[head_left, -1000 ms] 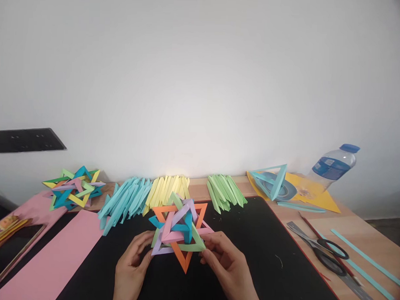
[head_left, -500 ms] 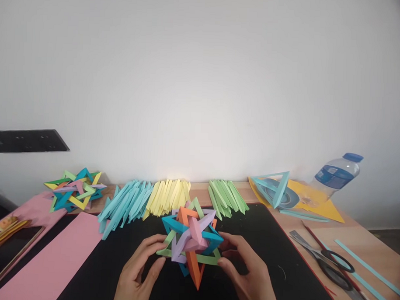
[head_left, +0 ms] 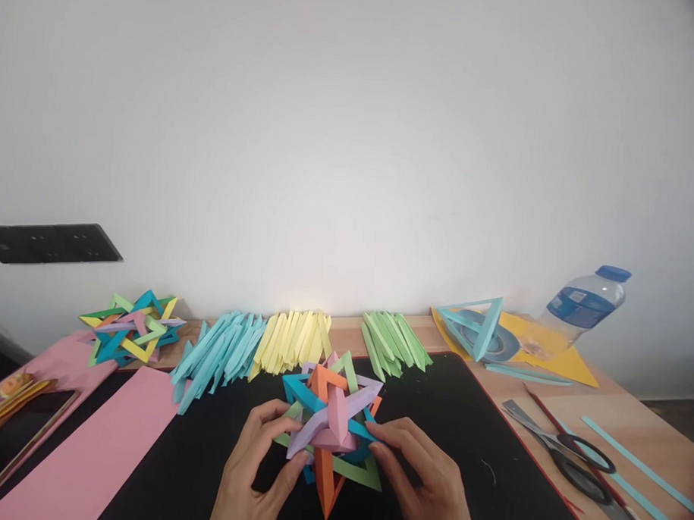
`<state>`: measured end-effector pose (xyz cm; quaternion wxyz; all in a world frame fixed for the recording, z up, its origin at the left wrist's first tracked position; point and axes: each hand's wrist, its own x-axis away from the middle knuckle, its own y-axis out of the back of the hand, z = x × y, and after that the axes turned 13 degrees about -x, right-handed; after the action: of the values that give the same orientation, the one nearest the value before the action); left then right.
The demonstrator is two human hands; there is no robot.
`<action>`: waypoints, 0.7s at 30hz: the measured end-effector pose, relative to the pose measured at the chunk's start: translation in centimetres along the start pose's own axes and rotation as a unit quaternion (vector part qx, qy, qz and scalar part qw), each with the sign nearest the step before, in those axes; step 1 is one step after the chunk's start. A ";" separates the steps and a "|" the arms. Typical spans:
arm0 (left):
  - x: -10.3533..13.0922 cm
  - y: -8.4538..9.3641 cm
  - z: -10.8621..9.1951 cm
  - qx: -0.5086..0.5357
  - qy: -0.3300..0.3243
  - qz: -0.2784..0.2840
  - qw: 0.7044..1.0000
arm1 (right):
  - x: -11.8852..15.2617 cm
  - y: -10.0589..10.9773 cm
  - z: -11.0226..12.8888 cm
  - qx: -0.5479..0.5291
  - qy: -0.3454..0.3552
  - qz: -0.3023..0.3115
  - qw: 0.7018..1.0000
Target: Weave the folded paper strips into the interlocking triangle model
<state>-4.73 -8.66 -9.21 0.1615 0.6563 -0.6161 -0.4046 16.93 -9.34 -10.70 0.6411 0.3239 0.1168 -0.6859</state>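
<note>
1. Left hand (head_left: 257, 469): its thumb and index finger close lightly around the lilac and green points on the near-left side of the paper star (head_left: 337, 423).
2. Right hand (head_left: 424, 471): its fingers (head_left: 395, 434) pinch a blue corner on the opposite side, thumb below.
3. The paper star sits between the two sets of fingers, slightly beyond them, an orange point aimed toward the person. It is over the black mat (head_left: 203, 479); whether it rests there I cannot tell.
4. It should handle as very light, springy and not slippery, the folded strips fairly stiff lengthwise but easily creased. Opposite outer corners look the safest hold; squeezing the middle could bend the interlocked frames.
5. Beyond it, along the wall, lie blue strips (head_left: 221, 354), yellow strips (head_left: 292, 341) and green strips (head_left: 394, 345).
6. Farther left are pink paper (head_left: 98, 445) and a second star (head_left: 131, 330); to the right, scissors (head_left: 578, 473) on the wooden tabletop (head_left: 615, 402).
</note>
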 end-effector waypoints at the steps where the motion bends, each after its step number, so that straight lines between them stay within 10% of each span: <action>1: 0.0 0.0 0.0 0.004 -0.003 0.000 1.000 | -0.1 0.0 0.0 -0.002 0.001 0.000 1.000; 14: 0.6 -0.9 1.2 0.146 0.102 -0.008 0.984 | 0.6 -0.6 -0.5 -0.041 -0.035 -0.044 0.998; 21: 0.4 -0.6 1.2 0.204 0.216 0.042 0.954 | 1.3 -1.9 0.0 -0.103 -0.162 -0.089 0.977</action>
<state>-5.22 -8.54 -10.55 0.1706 0.7206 -0.6627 -0.1118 15.18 -10.15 -11.96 0.6181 0.1287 0.1100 -0.7676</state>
